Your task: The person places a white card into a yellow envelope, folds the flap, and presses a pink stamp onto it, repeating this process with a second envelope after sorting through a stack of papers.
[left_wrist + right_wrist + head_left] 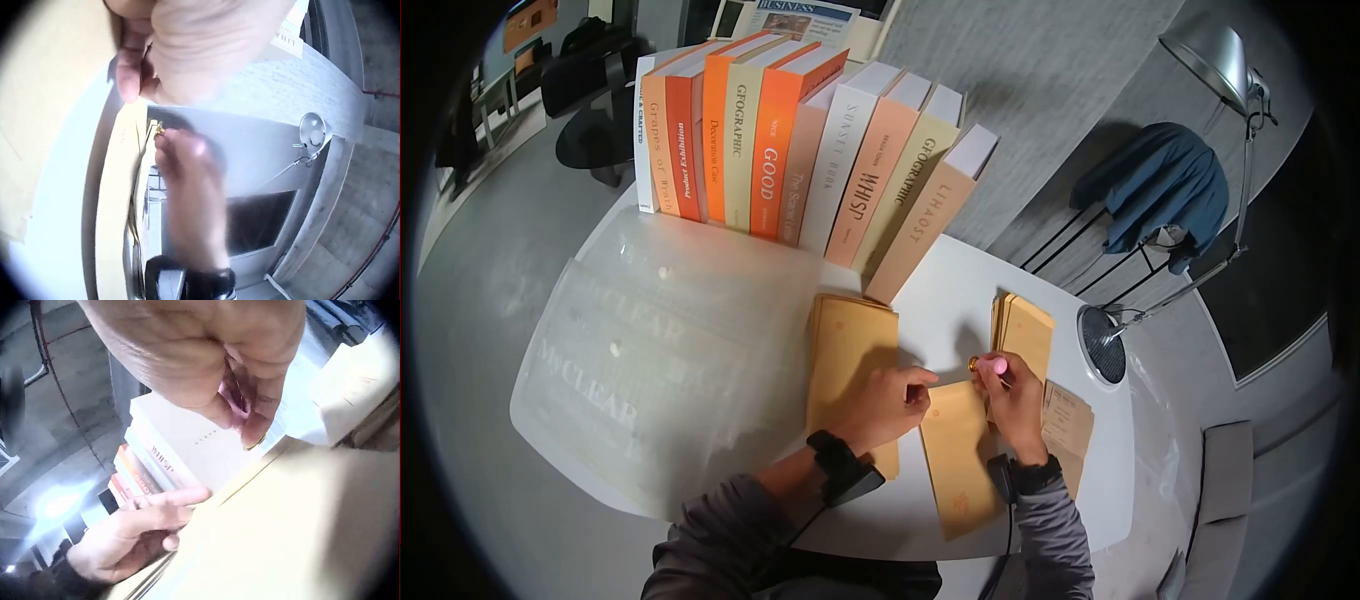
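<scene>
My right hand (1015, 400) pinches a seal stamp (998, 365) with a pink handle and a brass head. The stamp is held above the top end of a tan envelope (955, 450), its brass head pointing left. Most of the handle is hidden by the fingers in the right wrist view. My left hand (890, 405) is at the envelope's upper left corner, fingers loosely bent with the index finger reaching right. In the left wrist view its fingertips (129, 90) come right at the envelope's edge. Under the left forearm lies a stack of tan envelopes (850, 340).
A row of several upright books (790, 150) lines the back of the white table (940, 290). Translucent plastic sheeting (670, 340) covers the left side. More envelopes (1030, 330) and a printed brown one (1068, 425) lie right. A lamp (1103, 345) stands at the right edge.
</scene>
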Action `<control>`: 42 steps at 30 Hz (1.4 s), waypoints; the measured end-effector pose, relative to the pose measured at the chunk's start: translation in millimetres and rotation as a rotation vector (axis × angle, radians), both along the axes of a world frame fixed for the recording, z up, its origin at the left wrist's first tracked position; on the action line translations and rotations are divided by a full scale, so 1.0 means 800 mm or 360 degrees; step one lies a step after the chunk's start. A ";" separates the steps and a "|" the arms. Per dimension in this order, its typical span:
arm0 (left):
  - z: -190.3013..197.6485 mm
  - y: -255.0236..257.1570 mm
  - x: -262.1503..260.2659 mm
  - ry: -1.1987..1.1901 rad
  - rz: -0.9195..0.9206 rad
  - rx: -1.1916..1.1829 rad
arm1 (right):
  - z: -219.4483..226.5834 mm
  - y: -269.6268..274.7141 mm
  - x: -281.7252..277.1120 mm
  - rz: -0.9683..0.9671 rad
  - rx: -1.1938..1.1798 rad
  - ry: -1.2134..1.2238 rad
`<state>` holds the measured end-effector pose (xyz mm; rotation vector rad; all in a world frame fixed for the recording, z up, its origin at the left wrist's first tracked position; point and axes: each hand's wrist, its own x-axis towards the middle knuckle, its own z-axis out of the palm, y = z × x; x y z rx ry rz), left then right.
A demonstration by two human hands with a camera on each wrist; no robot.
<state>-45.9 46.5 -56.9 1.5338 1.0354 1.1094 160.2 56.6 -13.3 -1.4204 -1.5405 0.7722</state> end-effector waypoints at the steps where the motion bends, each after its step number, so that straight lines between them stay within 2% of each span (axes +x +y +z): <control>1: 0.003 -0.001 -0.001 0.0026 -0.0027 0.0001 | -0.007 0.012 0.007 -0.0008 0.0007 -0.0012; 5: 0.010 -0.003 -0.007 0.0039 -0.0072 0.0015 | -0.038 0.041 0.034 0.0077 -0.0055 -0.0266; 8: 0.012 -0.003 -0.008 -0.0037 -0.0067 0.0021 | -0.029 0.039 0.030 0.0098 -0.0207 -0.0087; 11: 0.014 -0.003 -0.008 -0.0134 -0.0080 -0.0058 | -0.023 0.034 0.031 0.0111 -0.0284 -0.0101; 14: 0.024 -0.006 -0.012 -0.0199 -0.0121 -0.0133 | -0.013 0.019 0.025 0.0114 -0.0204 0.0016; 18: 0.029 -0.006 -0.016 -0.0250 -0.0099 -0.0147 | 0.021 -0.025 0.008 -0.0053 -0.0261 -0.0074; 21: 0.018 -0.002 -0.008 -0.0418 0.0023 -0.0109 | 0.018 -0.057 0.010 -0.0117 -0.0409 0.0298; 24: 0.024 -0.004 -0.005 -0.0552 0.0107 -0.0126 | 0.009 -0.090 0.016 0.0036 -0.0636 0.0462; 28: 0.032 -0.005 -0.003 -0.0480 0.0178 -0.0089 | -0.004 -0.116 0.003 0.0215 -0.0650 0.0593; 30: 0.030 -0.004 0.004 -0.0513 0.0179 -0.0054 | -0.008 -0.123 0.005 0.0214 -0.0629 0.0710; 33: 0.041 -0.002 -0.004 -0.0268 0.0204 0.0098 | -0.011 -0.125 0.010 0.0142 -0.0609 0.0743; 34: 0.048 -0.002 -0.012 -0.0176 0.0115 -0.0069 | -0.009 -0.127 0.009 0.0152 -0.0589 0.0734; 37: 0.077 -0.010 -0.016 -0.0177 0.0130 -0.0139 | 0.001 -0.133 -0.002 0.0222 -0.0554 0.0717; 39: 0.099 -0.018 -0.023 -0.0008 0.0037 -0.0131 | 0.005 -0.137 -0.008 0.0270 -0.0555 0.0753; 42: 0.107 -0.019 -0.032 0.0083 -0.0037 -0.0131 | 0.008 -0.140 -0.016 0.0329 -0.0570 0.0804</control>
